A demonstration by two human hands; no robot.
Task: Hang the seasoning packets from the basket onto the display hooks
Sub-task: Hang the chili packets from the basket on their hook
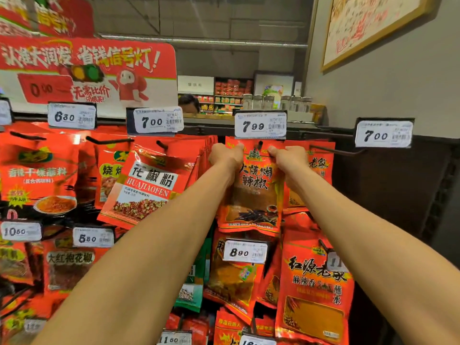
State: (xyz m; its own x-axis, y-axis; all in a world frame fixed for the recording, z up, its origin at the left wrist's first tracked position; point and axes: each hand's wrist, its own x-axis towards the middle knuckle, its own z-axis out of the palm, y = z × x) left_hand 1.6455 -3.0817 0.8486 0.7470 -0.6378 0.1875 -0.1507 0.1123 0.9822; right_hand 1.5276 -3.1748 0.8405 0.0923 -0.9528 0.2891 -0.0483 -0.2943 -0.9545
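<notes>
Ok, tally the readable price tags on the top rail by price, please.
6.80: 1, the left tag
7.00: 2, the second tag and the far-right tag
7.99: 1, the 7.99 tag above the chilli packet gripped by left hand and right hand
Total: 4; the cut-off tag at the far left is unreadable, uncounted.

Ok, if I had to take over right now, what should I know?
Left hand: grips the top left corner of the red chili packet.
Right hand: grips its top right corner.
The packet is held up at the hook under the 7.99 tag; the hook tip shows at the packet's hole, so it looks threaded or nearly so.
Done: other packets already hang on neighbouring hooks.
Left: push this packet fully back, let go, then fetch the next one. The basket is out of view, so how many remain is unknown.
</notes>
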